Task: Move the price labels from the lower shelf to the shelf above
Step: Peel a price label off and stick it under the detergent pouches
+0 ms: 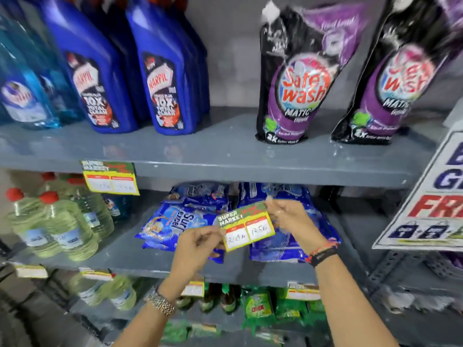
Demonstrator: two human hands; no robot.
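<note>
A: Head cam: both hands hold one label (pixel 246 227) in the air, in front of the blue packs (pixel 175 221) on the middle shelf. Left hand (pixel 198 244) pinches its lower left corner, right hand (pixel 288 216) pinches the top right edge.

B: Grip state?

A: Both pressed together on the label, thumb against fingers. Nothing else held.

B: Where does it go?

A: My read: front lip of the upper shelf (pixel 250 171), under the Safe Wash pouches (pixel 298 78). One label (pixel 110 180) already hangs from that lip, left side, under the Harpic bottles (pixel 165 71). More labels (pixel 303 291) sit on the lower shelf edge.

B: Handling?

A: Thin card or paper, probably very light, bends easily. It tilts a bit between the hands. Edge pinches at opposite corners keep it flat. Likely sticky strip on top; can't see it. Avoid creasing, press the top edge flat along the lip.

B: Risk?

A: Curling or sticking crooked.
</note>
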